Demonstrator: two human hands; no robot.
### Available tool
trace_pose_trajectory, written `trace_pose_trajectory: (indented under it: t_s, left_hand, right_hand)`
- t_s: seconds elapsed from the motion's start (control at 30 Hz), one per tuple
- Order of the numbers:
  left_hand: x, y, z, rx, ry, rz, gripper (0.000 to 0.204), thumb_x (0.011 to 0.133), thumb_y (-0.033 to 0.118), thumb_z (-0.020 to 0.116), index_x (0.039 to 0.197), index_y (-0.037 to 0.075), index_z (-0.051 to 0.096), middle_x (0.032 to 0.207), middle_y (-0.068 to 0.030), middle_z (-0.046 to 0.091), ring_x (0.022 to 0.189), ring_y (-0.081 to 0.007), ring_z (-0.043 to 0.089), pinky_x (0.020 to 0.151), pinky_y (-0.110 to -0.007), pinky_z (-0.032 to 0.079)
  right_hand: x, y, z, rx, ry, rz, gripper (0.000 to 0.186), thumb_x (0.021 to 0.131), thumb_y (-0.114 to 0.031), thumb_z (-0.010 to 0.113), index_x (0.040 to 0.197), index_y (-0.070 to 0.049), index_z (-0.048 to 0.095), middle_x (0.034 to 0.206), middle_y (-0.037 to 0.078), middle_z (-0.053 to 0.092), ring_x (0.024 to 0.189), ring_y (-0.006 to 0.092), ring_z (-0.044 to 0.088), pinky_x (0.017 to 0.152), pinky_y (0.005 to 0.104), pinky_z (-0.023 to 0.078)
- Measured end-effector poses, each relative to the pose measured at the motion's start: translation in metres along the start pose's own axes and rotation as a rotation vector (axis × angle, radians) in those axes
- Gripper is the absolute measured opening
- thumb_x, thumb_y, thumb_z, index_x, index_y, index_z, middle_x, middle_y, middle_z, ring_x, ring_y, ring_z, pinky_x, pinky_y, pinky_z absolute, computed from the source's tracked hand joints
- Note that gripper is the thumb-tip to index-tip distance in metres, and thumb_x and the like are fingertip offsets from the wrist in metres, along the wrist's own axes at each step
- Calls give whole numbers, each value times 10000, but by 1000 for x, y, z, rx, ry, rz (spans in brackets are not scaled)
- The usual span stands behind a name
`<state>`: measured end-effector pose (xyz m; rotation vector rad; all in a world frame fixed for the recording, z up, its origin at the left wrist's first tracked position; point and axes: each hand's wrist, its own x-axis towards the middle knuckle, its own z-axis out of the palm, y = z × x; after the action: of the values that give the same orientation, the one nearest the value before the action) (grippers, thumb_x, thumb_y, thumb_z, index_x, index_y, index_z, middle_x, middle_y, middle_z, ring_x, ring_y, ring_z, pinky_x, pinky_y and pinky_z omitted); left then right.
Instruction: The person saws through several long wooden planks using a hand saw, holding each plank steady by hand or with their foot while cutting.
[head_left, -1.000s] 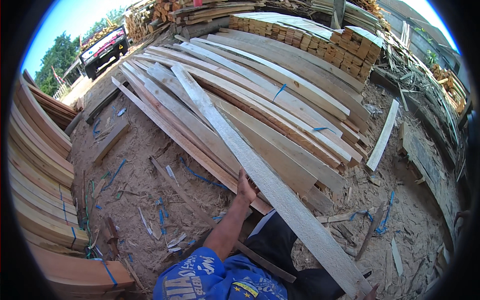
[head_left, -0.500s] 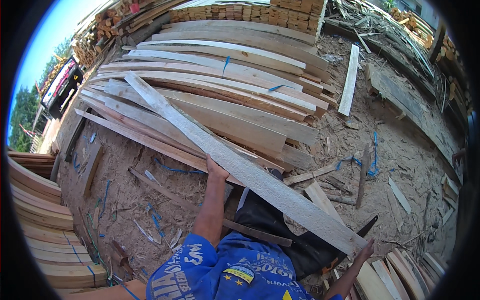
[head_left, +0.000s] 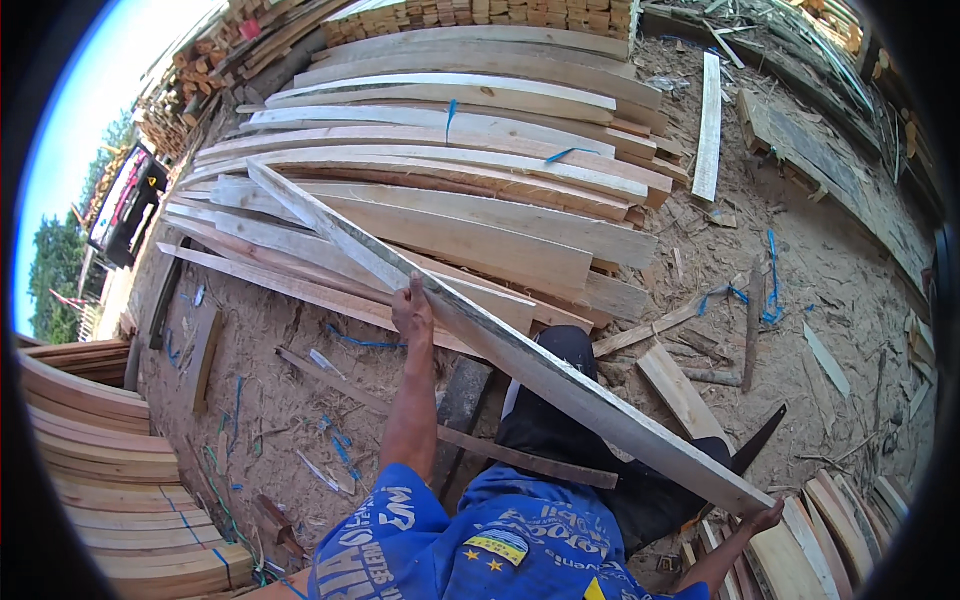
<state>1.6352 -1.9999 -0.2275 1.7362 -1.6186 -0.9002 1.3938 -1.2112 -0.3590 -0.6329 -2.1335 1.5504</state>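
A long pale plank (head_left: 590, 405) crosses diagonally from the board pile to the lower right, turned partly on edge. My left hand (head_left: 412, 310) grips its middle stretch from below. My right hand (head_left: 762, 514) holds its near end at the lower right. The plank's far part reaches over a fanned pile of sawn boards (head_left: 450, 240). My dark-clothed legs (head_left: 550, 430) lie under the plank, with a dark saw blade (head_left: 757, 440) beside the right one. A narrow weathered slat (head_left: 530, 465) lies across my lap area.
Bundled boards (head_left: 120, 500) stand at lower left and more boards (head_left: 820, 530) at lower right. A wooden platform (head_left: 830, 190) is at right. Stacked timber (head_left: 470, 15) is behind the pile. A truck (head_left: 125, 205) is at upper left. Scraps and blue strapping (head_left: 770, 300) litter the dirt.
The plank has rolled from showing its broad face to resting more on edge. My left hand has moved up and left, my right hand rightward. My view has swung rightward.
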Motion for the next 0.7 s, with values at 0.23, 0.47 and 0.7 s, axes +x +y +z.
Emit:
trace_pose_trajectory:
  t_s: [0.23,0.47,0.7]
  left_hand:
    - [35,24,-28,475,-299,-29,553,836,519,596,858,-32,638,750,-178,676,716,-311,679,691,-406,536]
    - [36,-2,-60,-801,-234,-136,237,882,289,542,736,110,490,570,-65,566,461,-213,571,402,-309,455]
    - [8,3,-192,-1009,716,234,330,972,317,463,787,46,497,592,-60,523,516,-164,517,477,-270,426]
  right_hand:
    - [-30,-31,26,147,128,32,558,924,-408,433,1252,29,548,1303,199,514,1219,327,471,1016,425,364]
    - [-1,1,12,-209,21,-166,526,951,-382,397,1183,56,574,1149,227,587,1069,338,547,919,426,416]
    - [20,15,25,-227,-98,-85,537,959,-407,385,1173,45,579,1108,232,599,1004,367,576,878,443,436]
